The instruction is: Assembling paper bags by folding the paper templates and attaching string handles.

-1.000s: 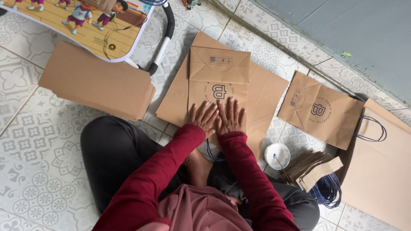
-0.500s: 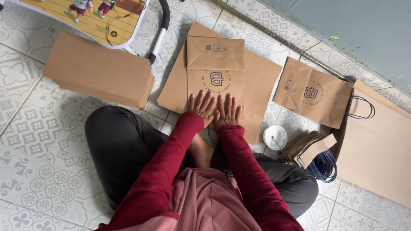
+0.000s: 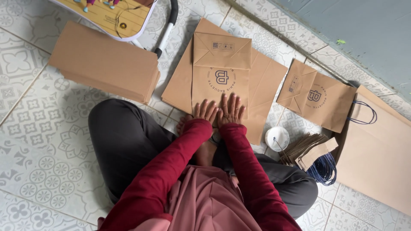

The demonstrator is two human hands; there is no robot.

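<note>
The flat paper bag (image 3: 220, 72) is kraft brown with a round dark-blue emblem printed at its middle, and it lies on a stack of plain kraft sheets (image 3: 267, 79) of the same brown. A second folded bag (image 3: 317, 96) carries the same dark emblem on brown. The thick pile of paper (image 3: 105, 62) is a plain, slightly warmer brown. The sleeves (image 3: 239, 167) are deep red, the garment (image 3: 205, 201) below them dusty pink, the trousers (image 3: 124, 137) charcoal. The floor (image 3: 38, 141) is pale grey tile with a white floral and geometric pattern. The cord bundle (image 3: 323, 169) is dark blue; the small tub (image 3: 277, 138) is white.
</note>
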